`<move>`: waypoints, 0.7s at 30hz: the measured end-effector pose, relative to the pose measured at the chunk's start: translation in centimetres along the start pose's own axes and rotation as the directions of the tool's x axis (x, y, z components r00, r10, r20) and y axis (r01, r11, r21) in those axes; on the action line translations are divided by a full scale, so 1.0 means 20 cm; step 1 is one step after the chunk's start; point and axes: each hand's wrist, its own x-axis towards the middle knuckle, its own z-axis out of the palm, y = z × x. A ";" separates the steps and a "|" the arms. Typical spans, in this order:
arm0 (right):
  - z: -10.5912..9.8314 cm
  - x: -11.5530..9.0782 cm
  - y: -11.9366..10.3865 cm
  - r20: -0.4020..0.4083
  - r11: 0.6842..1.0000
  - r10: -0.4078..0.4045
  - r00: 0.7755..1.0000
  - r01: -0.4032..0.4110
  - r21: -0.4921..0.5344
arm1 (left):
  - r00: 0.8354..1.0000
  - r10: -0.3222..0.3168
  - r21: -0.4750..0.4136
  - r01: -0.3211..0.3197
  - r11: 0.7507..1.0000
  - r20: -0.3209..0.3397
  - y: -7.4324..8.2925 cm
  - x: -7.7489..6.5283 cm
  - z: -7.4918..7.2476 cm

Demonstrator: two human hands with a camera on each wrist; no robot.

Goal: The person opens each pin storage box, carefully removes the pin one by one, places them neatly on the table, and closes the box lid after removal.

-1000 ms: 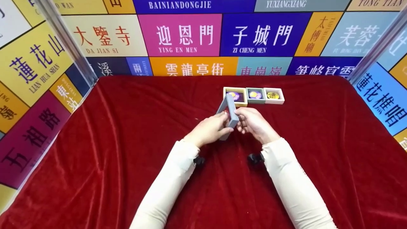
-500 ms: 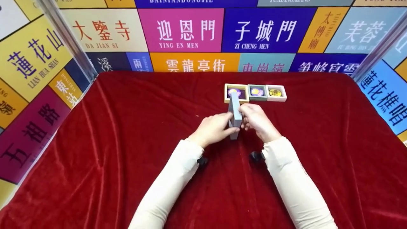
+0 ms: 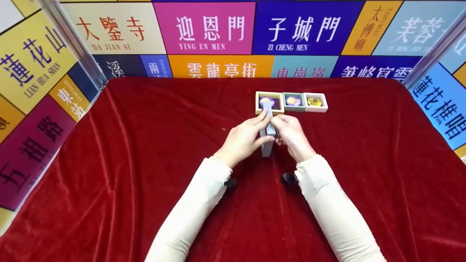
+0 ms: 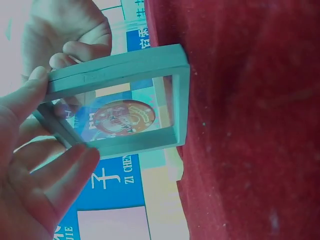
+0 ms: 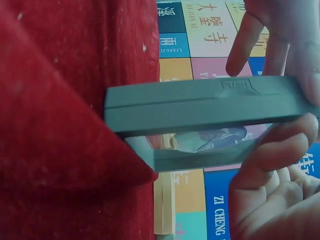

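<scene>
A grey-green square display frame (image 3: pixel 267 148) stands on edge on the red cloth, seen nearly edge-on in the head view. In the left wrist view a round medallion (image 4: pixel 125 118) shows inside its clear window. Raised lettering, "PUSH" (image 5: pixel 235 85), marks one side edge in the right wrist view. My left hand (image 3: pixel 241 141) holds the display frame at its upper part, fingers along the top and thumb at the near edge. On the other side, my right hand (image 3: pixel 292 135) pinches the upper part of the same frame between thumb and curled fingers.
Behind the hands three small display boxes stand in a row: yellow (image 3: pixel 257 102), dark green (image 3: pixel 294 108) and pale pink (image 3: pixel 316 110), each with a round piece inside. Red velvet cloth (image 3: pixel 164 145) covers the table. A colourful lettered wall (image 3: pixel 209 49) rises behind it.
The display frame has turned from a slant to nearly edge-on. My left fingers have shifted up onto its top edge, while my right hand keeps its pinch.
</scene>
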 end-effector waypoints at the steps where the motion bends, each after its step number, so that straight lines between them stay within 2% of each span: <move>1: 0.00 0.00 0.00 -0.003 1.000 -0.002 1.000 0.002 0.004 | 1.000 -0.008 -0.004 0.008 1.000 0.000 0.00 0.00 0.00; 4: 0.00 0.01 0.00 -0.013 1.000 -0.004 1.000 0.004 0.014 | 1.000 -0.019 -0.034 0.019 0.999 -0.004 0.00 -0.01 0.01; 10: -0.03 0.01 0.00 -0.016 0.996 0.045 0.999 -0.043 0.074 | 0.999 -0.042 -0.108 0.041 0.993 -0.004 0.01 0.00 0.02; 18: -0.05 0.01 0.00 0.088 0.984 0.094 0.992 -0.106 0.142 | 0.998 -0.064 -0.137 0.062 0.989 -0.011 0.00 0.01 0.02; 21: -0.05 0.02 0.00 0.104 0.981 0.105 0.989 -0.120 0.155 | 0.998 -0.070 -0.151 0.069 0.986 -0.001 -0.01 0.00 0.02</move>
